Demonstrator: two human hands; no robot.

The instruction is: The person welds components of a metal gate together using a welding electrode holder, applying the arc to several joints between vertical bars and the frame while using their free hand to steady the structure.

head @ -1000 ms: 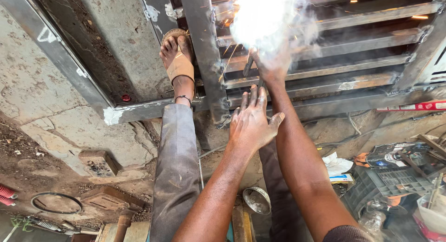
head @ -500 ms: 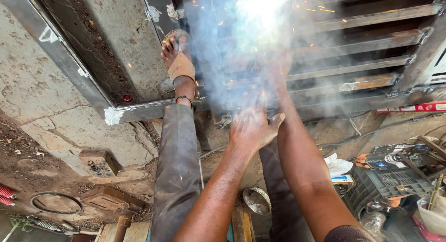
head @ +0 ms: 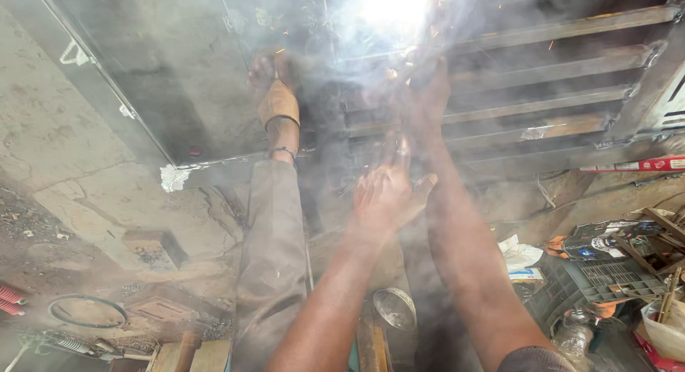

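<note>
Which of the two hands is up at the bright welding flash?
The right hand, stretched up into the smoke just under the welding flash. The left hand hangs lower, fingers spread, well short of the glare.

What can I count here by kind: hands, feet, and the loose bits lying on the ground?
hands: 2, left hand and right hand
sandalled foot: 1
round metal bowl: 1
black ring: 1
black crate: 1
Total: 6
</note>
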